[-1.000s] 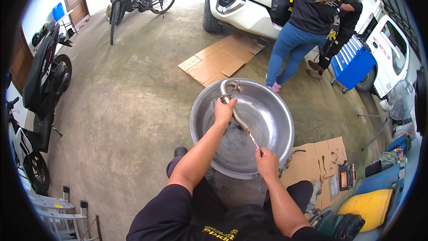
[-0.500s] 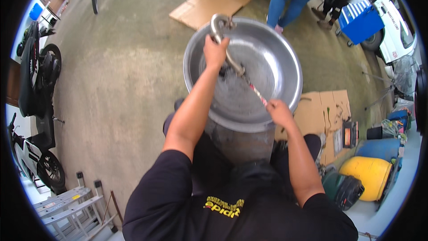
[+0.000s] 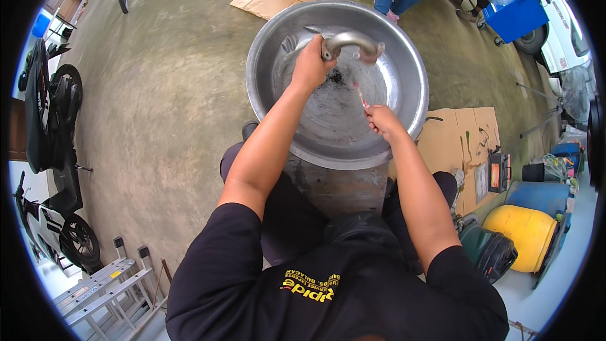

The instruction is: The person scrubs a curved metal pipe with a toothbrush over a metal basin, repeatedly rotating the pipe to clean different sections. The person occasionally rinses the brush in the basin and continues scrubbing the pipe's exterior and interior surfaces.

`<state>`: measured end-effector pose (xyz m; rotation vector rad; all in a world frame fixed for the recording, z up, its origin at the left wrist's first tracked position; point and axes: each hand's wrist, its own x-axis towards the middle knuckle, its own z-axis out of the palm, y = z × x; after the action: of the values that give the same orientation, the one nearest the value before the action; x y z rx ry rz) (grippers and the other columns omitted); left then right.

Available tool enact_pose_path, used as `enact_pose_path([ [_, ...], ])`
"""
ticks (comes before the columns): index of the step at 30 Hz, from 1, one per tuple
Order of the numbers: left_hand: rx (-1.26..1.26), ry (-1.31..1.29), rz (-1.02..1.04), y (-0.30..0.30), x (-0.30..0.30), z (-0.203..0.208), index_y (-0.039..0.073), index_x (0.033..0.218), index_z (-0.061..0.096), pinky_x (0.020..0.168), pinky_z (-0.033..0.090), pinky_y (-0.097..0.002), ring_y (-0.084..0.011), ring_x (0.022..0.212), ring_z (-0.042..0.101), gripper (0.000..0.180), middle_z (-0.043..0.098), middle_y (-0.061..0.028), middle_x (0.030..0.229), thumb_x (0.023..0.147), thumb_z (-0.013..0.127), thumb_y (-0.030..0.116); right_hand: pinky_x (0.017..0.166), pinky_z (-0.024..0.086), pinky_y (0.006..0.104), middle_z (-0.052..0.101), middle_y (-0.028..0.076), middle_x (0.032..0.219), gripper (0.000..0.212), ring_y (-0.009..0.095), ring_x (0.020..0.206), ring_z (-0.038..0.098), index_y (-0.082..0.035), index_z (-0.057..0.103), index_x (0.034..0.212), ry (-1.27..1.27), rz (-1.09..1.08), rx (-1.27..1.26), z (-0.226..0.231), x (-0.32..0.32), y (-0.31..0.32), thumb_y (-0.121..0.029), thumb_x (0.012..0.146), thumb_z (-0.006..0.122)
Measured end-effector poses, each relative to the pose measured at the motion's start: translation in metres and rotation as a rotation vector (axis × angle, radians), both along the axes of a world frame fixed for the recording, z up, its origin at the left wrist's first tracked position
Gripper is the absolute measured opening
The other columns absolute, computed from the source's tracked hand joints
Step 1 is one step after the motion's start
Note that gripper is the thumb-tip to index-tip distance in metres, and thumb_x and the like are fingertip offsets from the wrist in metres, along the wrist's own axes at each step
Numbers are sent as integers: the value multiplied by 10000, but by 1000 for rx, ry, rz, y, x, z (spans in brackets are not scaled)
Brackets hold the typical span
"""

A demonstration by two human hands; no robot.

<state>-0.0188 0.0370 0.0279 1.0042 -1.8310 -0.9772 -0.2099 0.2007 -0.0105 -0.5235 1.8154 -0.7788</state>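
Left hand [image 3: 309, 66]: closed tight around one end of the bent grey metal pipe [image 3: 350, 43].
Right hand [image 3: 380, 120]: pinched shut on the thin red-and-white brush [image 3: 360, 96].
Where the pipe is: above the big round shiny metal bowl [image 3: 407, 69], its length running out to the right.
Nearer hand: the left; the right sits below it.
How many: one pipe, one brush, one bowl.

The bent metal pipe [image 3: 349, 42] has turned from upright to lying crosswise, seemingly, over the basin [image 3: 404, 69].
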Motion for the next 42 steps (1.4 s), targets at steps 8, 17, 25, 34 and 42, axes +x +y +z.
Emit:
enact_pose_path([
  [8,43,-37,-16,2,3,-16,14,1147,550,855,494,-422,-391,998,651,461,674,-224,1040,741,762,65,454,307,296,490,7,621,237,126,505,443,-30,590,828,33,-11,19,-11,3,-5,-216,959,525],
  [17,-51,47,57,-8,5,14,19,1102,520,829,501,-433,-404,962,652,452,676,-218,1002,737,776,97,473,319,290,499,11,653,279,124,535,453,-23,596,820,10,-7,-21,6,3,-6,-252,969,541],
  [25,-12,108,182,-16,19,24,27,1104,516,820,514,-398,-350,943,677,460,689,-197,992,742,789,104,530,362,248,477,-19,670,310,96,566,435,-34,585,807,1,45,103,16,1,-4,-262,1005,513],
  [34,-44,63,186,-14,29,30,31,1086,544,810,519,-406,-357,914,685,423,693,-204,959,748,778,127,516,347,240,446,-27,613,269,91,519,411,-45,575,786,-14,2,-23,20,13,-3,-226,974,509],
  [42,285,247,201,-19,23,27,27,1037,530,611,524,-357,-188,607,666,349,679,-127,820,775,745,108,504,309,240,442,-52,597,253,77,511,423,-86,554,807,-17,18,-12,23,4,-1,-248,993,499],
])
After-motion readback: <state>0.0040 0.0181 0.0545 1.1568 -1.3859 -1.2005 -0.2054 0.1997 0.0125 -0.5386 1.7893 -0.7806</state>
